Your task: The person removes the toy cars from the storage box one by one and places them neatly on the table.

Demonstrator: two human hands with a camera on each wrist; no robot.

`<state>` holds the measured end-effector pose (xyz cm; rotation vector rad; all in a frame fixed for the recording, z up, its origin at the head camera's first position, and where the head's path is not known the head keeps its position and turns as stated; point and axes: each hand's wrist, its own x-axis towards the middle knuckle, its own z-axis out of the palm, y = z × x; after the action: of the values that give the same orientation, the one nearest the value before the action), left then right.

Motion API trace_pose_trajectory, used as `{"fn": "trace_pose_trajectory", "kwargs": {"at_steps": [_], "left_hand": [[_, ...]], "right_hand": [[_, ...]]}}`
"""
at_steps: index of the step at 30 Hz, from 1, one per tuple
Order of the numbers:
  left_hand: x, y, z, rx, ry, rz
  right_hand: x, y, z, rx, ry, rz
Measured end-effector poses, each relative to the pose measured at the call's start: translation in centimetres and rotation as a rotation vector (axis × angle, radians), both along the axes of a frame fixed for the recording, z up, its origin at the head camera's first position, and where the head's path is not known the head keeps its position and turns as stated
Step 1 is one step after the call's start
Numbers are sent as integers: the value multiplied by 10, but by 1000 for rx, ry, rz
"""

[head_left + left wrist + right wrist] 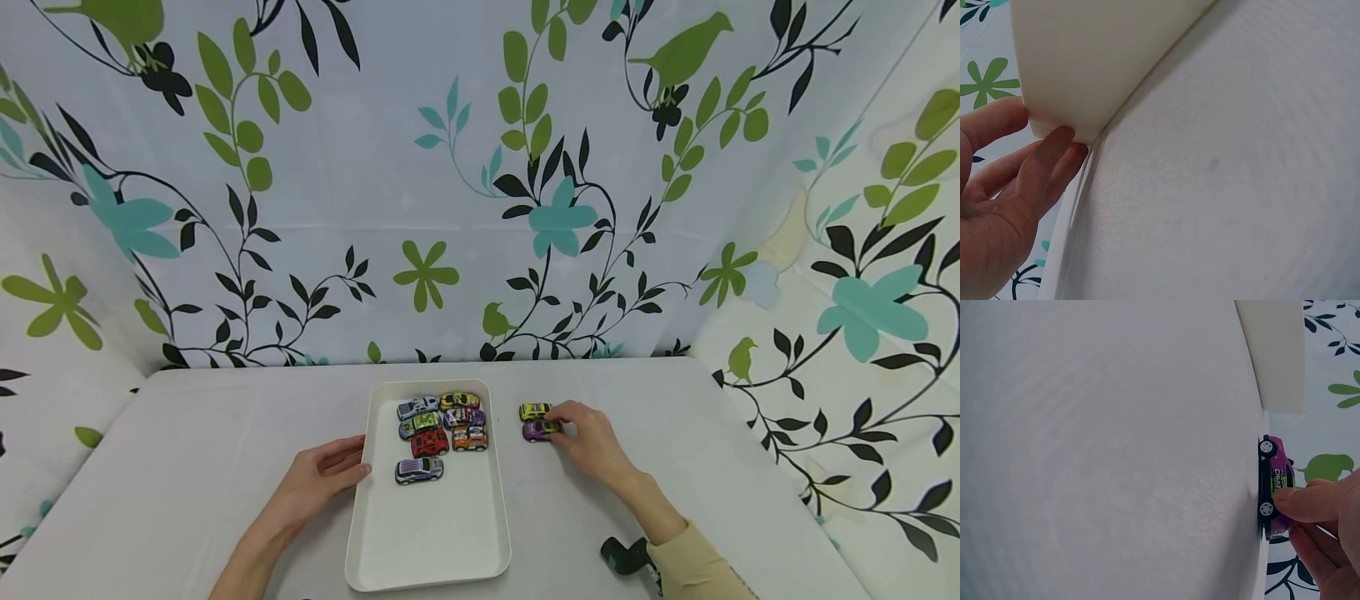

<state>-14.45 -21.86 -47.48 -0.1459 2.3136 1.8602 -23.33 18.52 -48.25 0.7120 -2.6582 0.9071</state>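
Note:
My left hand [322,475] is at the left side of a white tray [427,542]. Its thumb lies over the rim while the other fingers rest against the outer wall, seen close in the left wrist view. Right of the tray, my right hand [596,446] pinches a purple toy car [1279,462] between thumb and fingers. This car looks to be at the tabletop, its wheels facing the white surface in the right wrist view. Just behind it stands a yellow toy car [534,411]. Several toy cars, including a red one [429,442], fill the tray's far part.
A silver-purple toy car [419,471] sits nearest in the tray, in front of the others. A black object [624,556] lies on the white table [187,500] beside the right sleeve. Leaf-patterned cloth [337,208] hangs behind and at both sides.

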Motion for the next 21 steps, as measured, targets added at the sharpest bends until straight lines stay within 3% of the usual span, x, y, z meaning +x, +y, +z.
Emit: {"fn": "trace_pose_trajectory", "kwargs": {"at_steps": [21], "left_hand": [[1,1,-2,8,3,6]], "right_hand": [[0,1,-2,-6,8,-7]]}}
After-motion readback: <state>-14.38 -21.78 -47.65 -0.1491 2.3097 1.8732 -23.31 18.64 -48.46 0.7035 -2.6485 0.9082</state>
